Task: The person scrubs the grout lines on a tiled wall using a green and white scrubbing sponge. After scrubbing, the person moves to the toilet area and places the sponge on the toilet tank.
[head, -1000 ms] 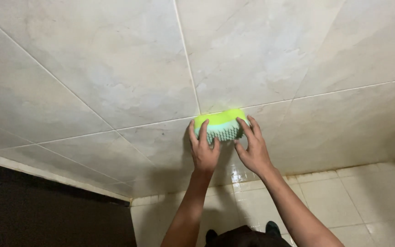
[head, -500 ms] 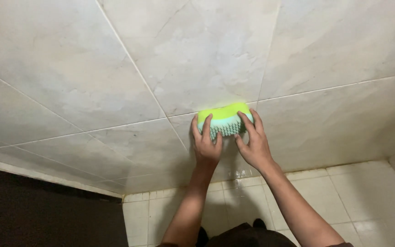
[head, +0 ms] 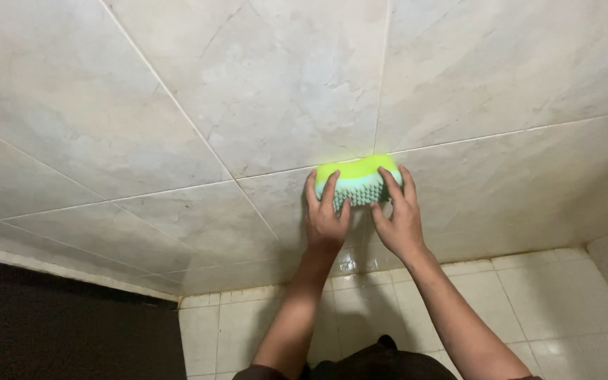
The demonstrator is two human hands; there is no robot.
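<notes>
Brush: I note a lime-green plastic scrubbing brush with pale teal bristles [head: 357,181], pressed flat against the wall just below a horizontal grout line, right of centre in view.
Handling: I judge it light and rigid in the body, with bristles that give under pressure. Wet plastic may slip, so hold it at both ends of the back, as now.
Left hand: my left hand [head: 325,218] grasps the brush's left end, fingers spread up over the green back.
Right hand: my right hand [head: 397,219] grasps the right end, fingers curled over the top edge and the thumb low by the bristles.
Wall: large cream marbled glazed wall tiles [head: 262,105] with thin grout lines; the patch just below the hands looks glossy, possibly wet.
Floor: small off-white square floor tiles [head: 550,295] lie near, below the wall, and reflect light; I would treat them as slippery.
Room: a dark opening [head: 58,331] sits at the near left, its contents unreadable.
</notes>
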